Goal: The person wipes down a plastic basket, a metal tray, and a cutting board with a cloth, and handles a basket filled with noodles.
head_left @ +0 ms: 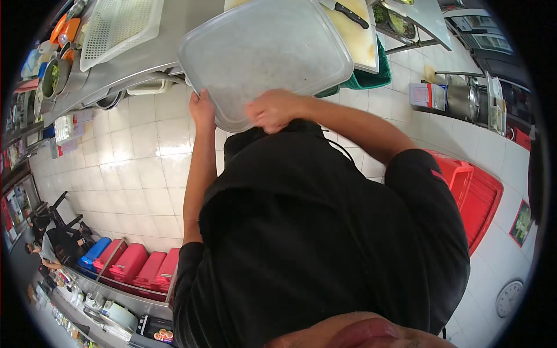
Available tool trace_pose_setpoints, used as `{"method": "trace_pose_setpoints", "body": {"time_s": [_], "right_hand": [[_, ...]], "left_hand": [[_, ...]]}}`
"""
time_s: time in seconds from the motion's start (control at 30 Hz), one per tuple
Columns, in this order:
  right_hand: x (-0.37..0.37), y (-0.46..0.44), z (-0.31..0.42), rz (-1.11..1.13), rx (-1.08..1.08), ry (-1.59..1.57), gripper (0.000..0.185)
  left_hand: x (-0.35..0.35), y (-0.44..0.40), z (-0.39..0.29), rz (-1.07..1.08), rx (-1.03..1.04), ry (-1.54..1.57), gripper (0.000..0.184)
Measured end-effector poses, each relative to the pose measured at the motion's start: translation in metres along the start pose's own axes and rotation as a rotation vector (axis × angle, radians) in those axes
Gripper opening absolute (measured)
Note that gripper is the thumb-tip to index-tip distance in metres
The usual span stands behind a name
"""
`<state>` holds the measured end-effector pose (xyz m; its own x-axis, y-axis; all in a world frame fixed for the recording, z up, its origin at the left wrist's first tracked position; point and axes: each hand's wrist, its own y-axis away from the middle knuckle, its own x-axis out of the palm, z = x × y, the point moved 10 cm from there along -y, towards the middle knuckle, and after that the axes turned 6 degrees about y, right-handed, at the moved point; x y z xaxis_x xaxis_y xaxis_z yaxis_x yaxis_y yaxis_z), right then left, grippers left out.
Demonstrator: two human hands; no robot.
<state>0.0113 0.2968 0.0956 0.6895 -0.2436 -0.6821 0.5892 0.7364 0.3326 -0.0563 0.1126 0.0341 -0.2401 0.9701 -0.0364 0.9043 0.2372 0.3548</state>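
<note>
A large translucent plastic lid or shallow tray (267,52), rectangular with rounded corners, is tilted in front of my body above the counter edge. My left hand (202,109) is closed on its near left edge, thumb on the upper face. My right hand (275,110) is a closed fist over the near edge, slightly blurred by motion. Whether it pinches the edge or holds something small is hidden. Beyond the plastic piece, a black-handled knife (351,15) lies on a pale cutting board (362,43).
A white perforated basket (119,35) stands on the steel counter (174,35) at left, beside bowls and pots. A green crate (371,78) sits below the board. Red bins (130,264) line the lower left, and a red container (478,203) stands at right. Other people are far left.
</note>
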Motion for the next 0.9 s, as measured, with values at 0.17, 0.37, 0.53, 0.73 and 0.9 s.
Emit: {"method": "trace_pose_setpoints", "body": {"time_s": [0.17,0.37,0.53,0.73,0.9], "right_hand": [[-0.071,0.115,-0.132,0.274,0.513,0.140,0.019],[-0.181,0.195,-0.211,-0.676,0.674,-0.341,0.027],[-0.115,0.239,-0.180,-1.196,0.932,-0.529,0.043],[-0.058,0.206,-0.138,-1.480,0.444,-0.356,0.058],[-0.063,0.260,-0.209,-1.636,1.098,-0.038,0.064]], "left_hand": [[-0.001,0.009,0.009,-0.012,-0.016,0.026,0.030],[0.005,0.009,-0.010,-0.006,0.018,0.054,0.030],[0.009,0.011,-0.018,-0.018,0.021,0.055,0.031],[0.012,0.016,-0.015,-0.029,-0.014,0.047,0.029],[0.024,0.024,-0.022,0.011,0.100,0.091,0.027]]}}
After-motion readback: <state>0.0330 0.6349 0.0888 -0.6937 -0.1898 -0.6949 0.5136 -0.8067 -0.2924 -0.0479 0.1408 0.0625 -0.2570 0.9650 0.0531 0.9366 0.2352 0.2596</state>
